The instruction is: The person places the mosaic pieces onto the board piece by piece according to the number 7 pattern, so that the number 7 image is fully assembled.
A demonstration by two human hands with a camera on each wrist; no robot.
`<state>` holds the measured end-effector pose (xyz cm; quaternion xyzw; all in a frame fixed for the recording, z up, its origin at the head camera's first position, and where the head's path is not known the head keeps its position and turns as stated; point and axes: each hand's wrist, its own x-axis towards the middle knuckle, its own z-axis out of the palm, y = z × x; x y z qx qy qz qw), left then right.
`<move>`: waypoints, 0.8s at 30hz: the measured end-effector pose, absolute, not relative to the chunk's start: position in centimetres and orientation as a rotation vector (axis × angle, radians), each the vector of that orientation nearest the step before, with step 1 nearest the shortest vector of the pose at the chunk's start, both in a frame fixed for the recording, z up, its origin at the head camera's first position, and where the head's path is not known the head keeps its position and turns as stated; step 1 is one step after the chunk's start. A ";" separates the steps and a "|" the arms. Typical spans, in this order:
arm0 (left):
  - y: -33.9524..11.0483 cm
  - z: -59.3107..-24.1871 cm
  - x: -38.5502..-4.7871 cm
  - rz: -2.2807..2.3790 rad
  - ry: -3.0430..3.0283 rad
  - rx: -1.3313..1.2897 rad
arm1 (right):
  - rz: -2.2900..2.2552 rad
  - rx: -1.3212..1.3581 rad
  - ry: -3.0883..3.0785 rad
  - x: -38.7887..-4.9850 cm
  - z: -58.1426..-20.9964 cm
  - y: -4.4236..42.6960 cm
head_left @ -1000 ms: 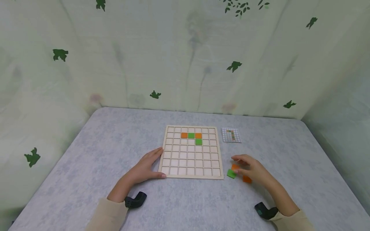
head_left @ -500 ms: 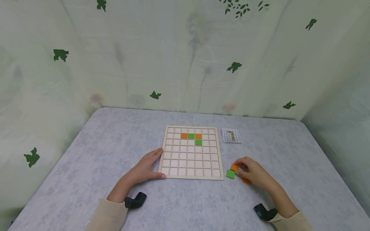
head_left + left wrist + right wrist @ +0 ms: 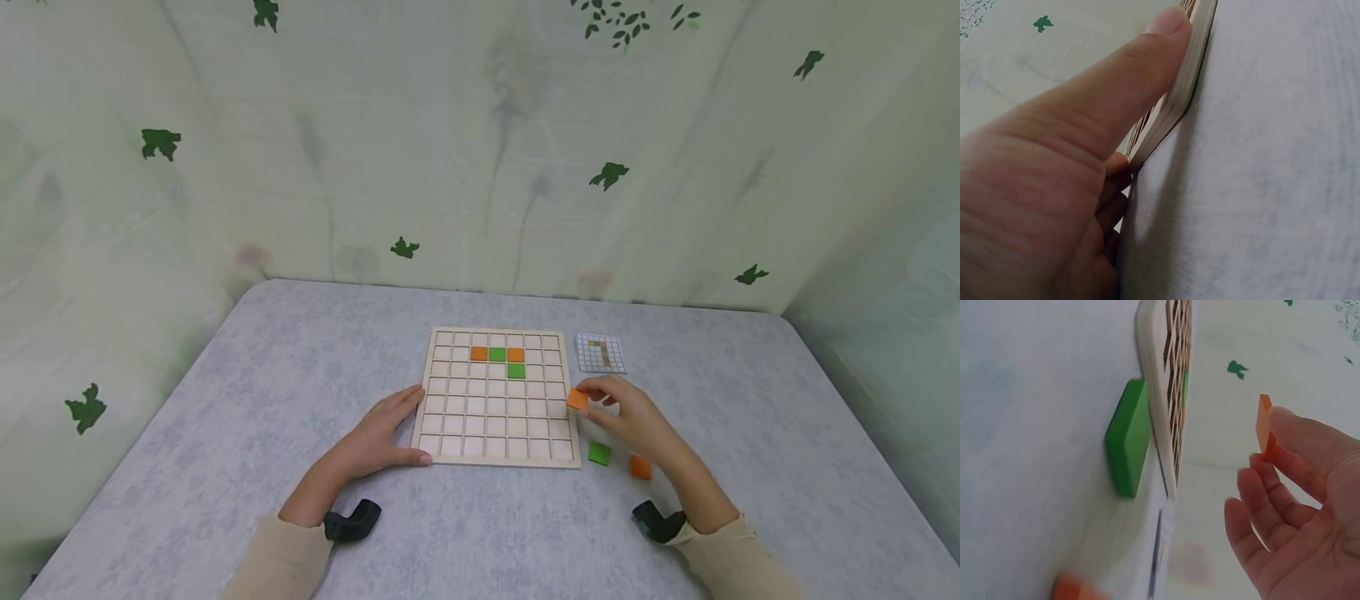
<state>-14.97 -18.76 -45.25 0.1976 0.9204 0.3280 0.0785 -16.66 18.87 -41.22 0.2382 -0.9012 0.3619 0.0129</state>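
Note:
My right hand [image 3: 630, 417] pinches an orange tile [image 3: 577, 399] between thumb and fingers at the right edge of the wooden grid board [image 3: 497, 460]. In the right wrist view the same orange tile [image 3: 1264, 428] is held clear of the table by my right hand [image 3: 1304, 494]. My left hand [image 3: 375, 437] rests against the board's lower left corner, thumb on the near edge and fingers along the left side; the left wrist view shows the thumb of that hand [image 3: 1060, 162] over the frame. Two orange and two green tiles lie in the grid's upper part.
A loose green tile [image 3: 599, 453] and a loose orange tile [image 3: 641, 467] lie on the table right of the board. A small pattern card [image 3: 600, 353] sits beside the board's upper right. Behind the table [image 3: 337, 333] hangs a pale curtain with green leaf shapes.
My right hand has picked up an orange tile from beside the loose green one and moved it up and left to the board's edge. My left hand has stayed in place.

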 end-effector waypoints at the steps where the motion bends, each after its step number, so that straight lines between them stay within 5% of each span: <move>1: -18.8 -45.2 -15.0 0.979 2.756 0.591 | 1.148 0.750 -2.793 -16.9 -41.2 18.4; 24: -18.7 -45.3 -15.1 0.971 2.746 0.555 | 1.335 0.630 -2.883 -21.6 -44.0 11.5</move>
